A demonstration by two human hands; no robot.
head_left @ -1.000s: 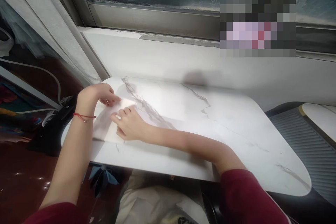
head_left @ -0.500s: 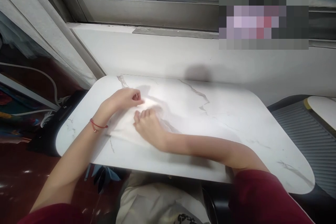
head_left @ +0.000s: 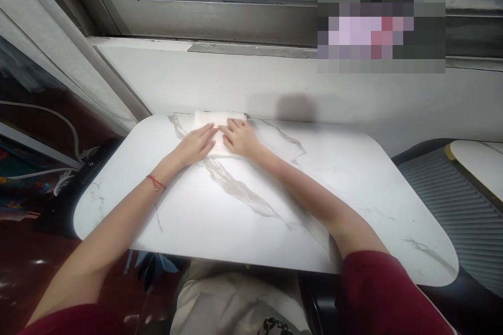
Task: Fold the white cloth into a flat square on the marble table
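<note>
A folded white cloth lies flat at the far edge of the white marbled table, close to the wall. My left hand rests on its left side with fingers stretched out, a red string bracelet on the wrist. On the cloth's right side lies my right hand, palm down with fingers spread. The two hands' fingertips nearly meet over the middle of the cloth, and part of it is hidden under them.
Behind the table rises a white wall below a window frame. A pale curtain hangs at the left, with white cables beneath it. To the right stands a grey ribbed surface.
Both hands have moved away from me to the table's far edge and flattened out. The cloth, loosely spread before, is now a compact folded rectangle there.
</note>
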